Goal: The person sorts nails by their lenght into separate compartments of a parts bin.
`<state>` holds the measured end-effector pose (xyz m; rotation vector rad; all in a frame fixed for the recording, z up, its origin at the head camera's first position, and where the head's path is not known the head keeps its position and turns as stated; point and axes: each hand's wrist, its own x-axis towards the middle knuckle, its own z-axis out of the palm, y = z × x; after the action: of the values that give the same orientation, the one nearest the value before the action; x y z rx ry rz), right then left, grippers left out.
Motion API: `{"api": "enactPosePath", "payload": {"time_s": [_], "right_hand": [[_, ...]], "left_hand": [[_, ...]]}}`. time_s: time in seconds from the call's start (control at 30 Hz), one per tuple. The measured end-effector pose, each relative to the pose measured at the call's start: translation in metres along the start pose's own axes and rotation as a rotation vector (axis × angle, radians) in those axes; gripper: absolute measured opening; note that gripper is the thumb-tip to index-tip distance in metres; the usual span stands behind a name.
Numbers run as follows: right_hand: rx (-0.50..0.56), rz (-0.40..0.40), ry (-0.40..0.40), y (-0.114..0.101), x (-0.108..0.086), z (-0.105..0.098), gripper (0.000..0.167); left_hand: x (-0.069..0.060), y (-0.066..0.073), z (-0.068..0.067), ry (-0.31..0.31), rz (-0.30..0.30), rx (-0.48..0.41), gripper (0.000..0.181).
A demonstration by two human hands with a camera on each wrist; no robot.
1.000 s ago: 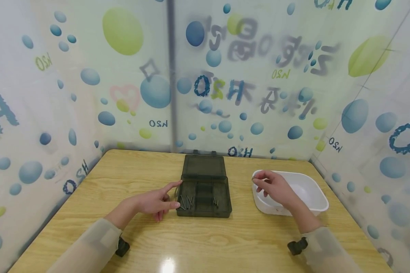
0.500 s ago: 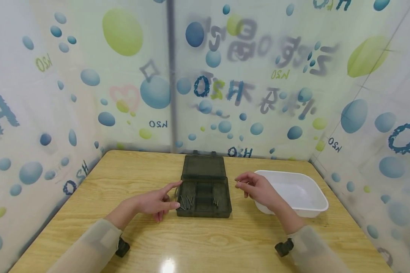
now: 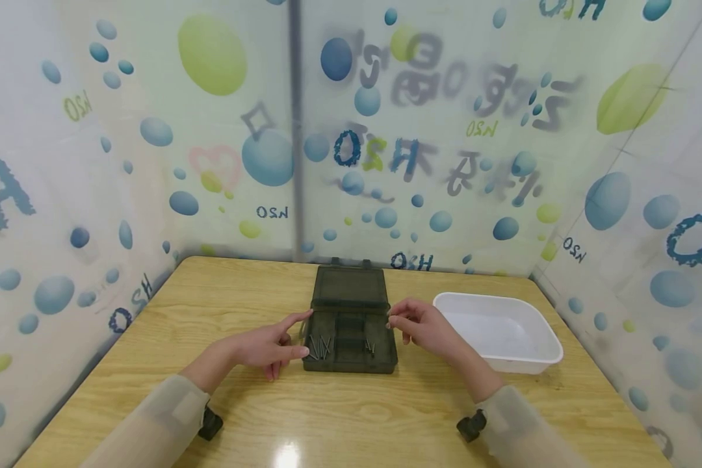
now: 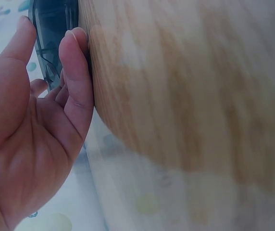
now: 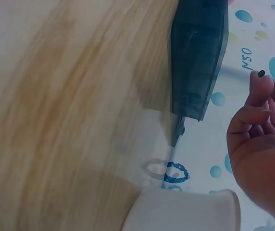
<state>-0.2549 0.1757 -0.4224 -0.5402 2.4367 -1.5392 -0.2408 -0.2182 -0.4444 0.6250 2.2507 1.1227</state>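
A dark see-through plastic box [image 3: 350,365] lies with its lid [image 3: 351,286] raised at the back. Several long screws [image 3: 322,348] are in its left compartment and several shorter ones in the right. My left hand [image 3: 263,344] rests at the box's left side, index finger and thumb extended against its edge. At the right edge of the box, my right hand [image 3: 424,325] pinches a small screw [image 5: 261,73] between thumb and fingertips. Only the dark round head of that screw shows in the right wrist view; the rest is hidden by the fingers.
A white plastic basin [image 3: 497,364] stands on the wooden table [image 3: 351,416] to the right of the box. Curtains printed with bubbles [image 3: 269,158] enclose the table at the back and both sides.
My right hand has moved left from over the white basin to the box's right edge, carrying the small screw. The left hand and the box have stayed in place.
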Motion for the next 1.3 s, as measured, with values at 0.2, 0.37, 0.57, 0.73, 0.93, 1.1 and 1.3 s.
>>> {"api": "enactPosePath", "payload": {"time_s": [0.2, 0.37, 0.57, 0.73, 0.93, 1.1, 1.3], "right_hand": [[-0.054, 0.019, -0.007, 0.003, 0.005, 0.008, 0.022], [-0.059, 0.038, -0.014, 0.005, 0.006, 0.013, 0.023], [-0.069, 0.057, -0.001, 0.005, 0.007, 0.016, 0.021], [-0.074, 0.076, 0.000, 0.004, 0.007, 0.018, 0.021], [-0.079, 0.103, 0.002, 0.007, 0.006, 0.018, 0.018], [-0.077, 0.108, 0.012, 0.006, 0.005, 0.017, 0.020], [-0.065, 0.113, 0.063, 0.002, 0.007, 0.017, 0.026]], "left_hand": [[0.000, 0.000, 0.000, 0.002, -0.001, 0.000, 0.090], [0.001, 0.000, 0.000, 0.000, -0.003, 0.002, 0.090], [0.002, -0.002, -0.001, 0.002, -0.008, 0.014, 0.091], [0.002, -0.003, 0.000, -0.003, -0.008, 0.010, 0.092], [0.003, -0.003, 0.000, -0.012, -0.010, 0.006, 0.093], [0.004, -0.001, 0.000, -0.011, -0.009, 0.006, 0.093], [0.002, -0.001, -0.001, -0.006, -0.017, -0.005, 0.093]]}}
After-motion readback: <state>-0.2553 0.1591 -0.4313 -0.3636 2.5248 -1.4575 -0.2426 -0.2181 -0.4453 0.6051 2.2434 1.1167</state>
